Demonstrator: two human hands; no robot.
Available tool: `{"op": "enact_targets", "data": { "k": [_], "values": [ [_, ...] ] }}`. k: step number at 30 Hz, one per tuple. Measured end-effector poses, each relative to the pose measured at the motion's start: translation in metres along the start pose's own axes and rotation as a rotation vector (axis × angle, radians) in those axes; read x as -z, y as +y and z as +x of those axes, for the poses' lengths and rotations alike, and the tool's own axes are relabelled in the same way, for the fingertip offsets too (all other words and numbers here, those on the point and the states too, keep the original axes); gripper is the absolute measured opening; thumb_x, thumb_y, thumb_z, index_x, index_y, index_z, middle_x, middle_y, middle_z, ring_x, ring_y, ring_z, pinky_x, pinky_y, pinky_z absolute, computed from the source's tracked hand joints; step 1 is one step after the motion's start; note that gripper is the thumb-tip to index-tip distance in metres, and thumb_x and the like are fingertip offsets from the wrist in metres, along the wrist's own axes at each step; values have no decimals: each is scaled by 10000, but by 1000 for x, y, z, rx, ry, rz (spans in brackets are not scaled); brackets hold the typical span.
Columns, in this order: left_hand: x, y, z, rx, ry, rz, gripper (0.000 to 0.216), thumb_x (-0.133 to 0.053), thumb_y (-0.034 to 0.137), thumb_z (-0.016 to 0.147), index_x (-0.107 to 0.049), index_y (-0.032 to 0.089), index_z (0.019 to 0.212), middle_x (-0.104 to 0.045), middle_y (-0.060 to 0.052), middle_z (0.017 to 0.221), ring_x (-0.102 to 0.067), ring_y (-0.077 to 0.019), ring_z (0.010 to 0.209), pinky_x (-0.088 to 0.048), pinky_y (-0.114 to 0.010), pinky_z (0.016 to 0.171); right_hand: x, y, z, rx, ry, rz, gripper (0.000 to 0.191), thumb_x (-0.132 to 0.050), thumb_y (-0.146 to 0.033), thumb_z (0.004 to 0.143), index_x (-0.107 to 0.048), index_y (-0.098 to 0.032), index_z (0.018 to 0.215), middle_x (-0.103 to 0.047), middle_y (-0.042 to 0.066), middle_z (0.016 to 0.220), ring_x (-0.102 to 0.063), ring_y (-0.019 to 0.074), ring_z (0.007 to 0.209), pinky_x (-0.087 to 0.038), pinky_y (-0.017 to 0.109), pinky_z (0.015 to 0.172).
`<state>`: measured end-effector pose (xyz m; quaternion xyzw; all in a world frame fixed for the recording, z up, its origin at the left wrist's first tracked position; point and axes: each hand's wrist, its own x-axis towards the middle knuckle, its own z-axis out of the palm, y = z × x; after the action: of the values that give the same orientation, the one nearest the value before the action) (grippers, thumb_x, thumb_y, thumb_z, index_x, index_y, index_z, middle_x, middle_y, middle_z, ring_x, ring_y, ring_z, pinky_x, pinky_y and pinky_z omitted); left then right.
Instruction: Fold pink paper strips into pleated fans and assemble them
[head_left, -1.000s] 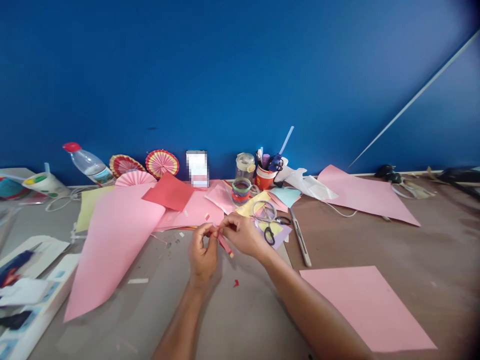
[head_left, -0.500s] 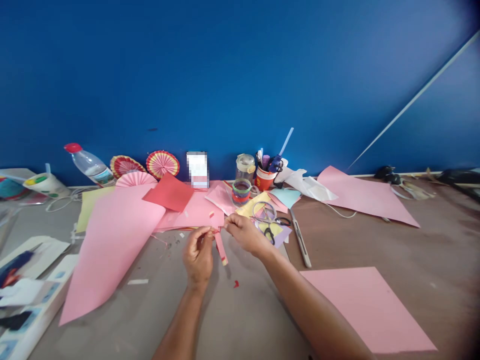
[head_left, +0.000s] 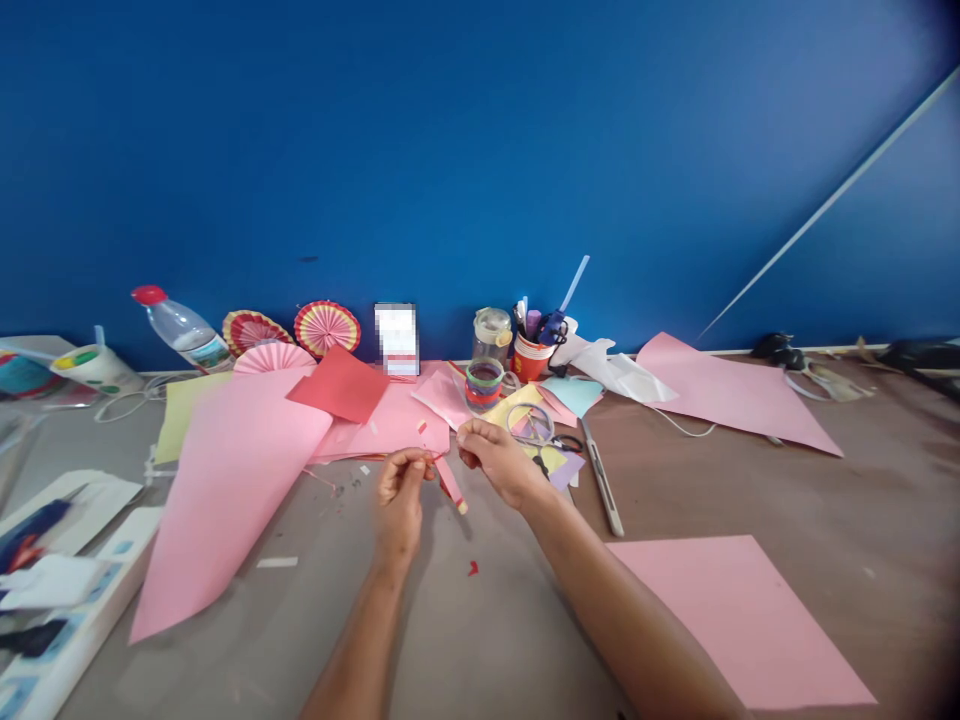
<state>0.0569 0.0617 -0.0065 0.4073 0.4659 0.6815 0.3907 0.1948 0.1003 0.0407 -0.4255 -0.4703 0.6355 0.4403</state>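
The left hand [head_left: 401, 500] pinches the upper end of a narrow pink paper strip [head_left: 451, 487] between thumb and forefinger, the strip slanting down to the right over the near middle of the table [head_left: 510, 640], its lower tip yellow and red. The right hand [head_left: 491, 460] hangs just to the right, apart from the left, its fingers curled in and pressed together; whether they grip anything thin, I cannot tell. Beyond the right hand stands a jar [head_left: 484, 392] with a green rim and a red band around it, what lies inside too dim to name, and directly past that a clear lidded jar [head_left: 491, 345]. Just right of these, a red paper cup [head_left: 527, 362] stands upright, crammed with pens [head_left: 520, 313], a purple stick [head_left: 533, 321] and a dark blue tool [head_left: 553, 328]. At the far left a clear bottle [head_left: 176, 330] with a red cap leans over; its fill cannot be made out. Farther left a white cup [head_left: 105, 375] lies tipped, with yellow and green showing at its mouth. Scissors [head_left: 568, 443] lie near the right hand on coloured paper scraps [head_left: 571, 468], and a cutter [head_left: 602, 480] rests to their right.
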Motion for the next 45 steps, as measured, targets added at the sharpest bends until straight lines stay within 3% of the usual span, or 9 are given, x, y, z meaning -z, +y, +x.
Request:
{"op": "enact_targets", "data": {
  "k": [8, 13, 17, 26, 33, 35, 39, 42, 45],
  "values": [
    [-3, 5, -1, 104, -53, -170, 137, -669, 306, 764, -644, 187, 828, -690, -35, 912, -564, -92, 657, -474, -259, 698, -4, -2, -1, -81, -64, 449, 108, -617, -220, 645, -521, -172, 653, -634, 5, 727, -354, 45, 420, -295, 222, 463],
    [-6, 14, -2, 169, -122, -411, 115, -695, 277, 751, -626, 209, 815, -688, -12, 913, -577, -90, 684, -464, -243, 683, -2, 4, 5, -199, -103, 667, 70, -601, -177, 682, -548, -143, 652, -614, -5, 682, -202, 19, 393, -257, 197, 415],
    [-9, 16, -2, 191, -154, -448, 119, -687, 281, 759, -609, 195, 782, -648, 15, 779, -509, -63, 585, -444, -222, 642, -3, 9, 7, -238, -229, 710, 88, -585, -171, 715, -540, -134, 649, -547, -39, 598, -182, 17, 376, -246, 194, 408],
    [-10, 12, -3, 200, -93, -314, 152, -677, 302, 752, -577, 188, 764, -613, 17, 742, -501, -73, 580, -441, -226, 638, 2, 11, 5, -118, -249, 519, 115, -608, -189, 723, -512, -153, 671, -563, -37, 658, -309, 19, 396, -273, 204, 466],
    [-6, 6, -3, 88, -15, 67, 188, -615, 374, 796, -615, 193, 846, -613, -3, 837, -562, -117, 777, -445, -241, 760, 2, 17, 6, -37, -159, 195, 119, -598, -232, 727, -502, -167, 702, -573, -33, 636, -424, 54, 453, -289, 220, 496],
    [-6, 8, -4, 77, -19, 136, 203, -603, 392, 797, -616, 192, 832, -617, -3, 805, -567, -129, 788, -447, -243, 757, 2, 19, 7, -9, -164, 133, 78, -566, -234, 749, -527, -170, 769, -547, -47, 614, -425, 60, 464, -307, 222, 508],
    [-7, 8, -5, 89, -25, 176, 231, -593, 418, 790, -607, 190, 818, -620, -6, 756, -583, -147, 738, -467, -267, 712, 3, 21, 6, 63, -258, -3, 230, -562, -246, 768, -547, -183, 989, -528, -48, 681, -487, 88, 568, -389, 241, 584],
    [-4, 4, -5, 54, 3, 229, 217, -583, 405, 800, -611, 195, 846, -635, -20, 789, -593, -156, 741, -471, -272, 690, -1, 21, 3, 135, -294, -238, 165, -581, -175, 722, -570, -180, 887, -540, -29, 742, -509, 105, 658, -402, 243, 621],
    [-1, -2, -4, -25, -10, 305, 179, -570, 375, 815, -626, 206, 831, -638, -21, 799, -591, -159, 763, -464, -281, 726, -7, 22, 0, 220, -231, -507, 84, -557, -118, 712, -573, -177, 769, -541, -26, 709, -483, 107, 653, -365, 234, 605]
  ]
}}
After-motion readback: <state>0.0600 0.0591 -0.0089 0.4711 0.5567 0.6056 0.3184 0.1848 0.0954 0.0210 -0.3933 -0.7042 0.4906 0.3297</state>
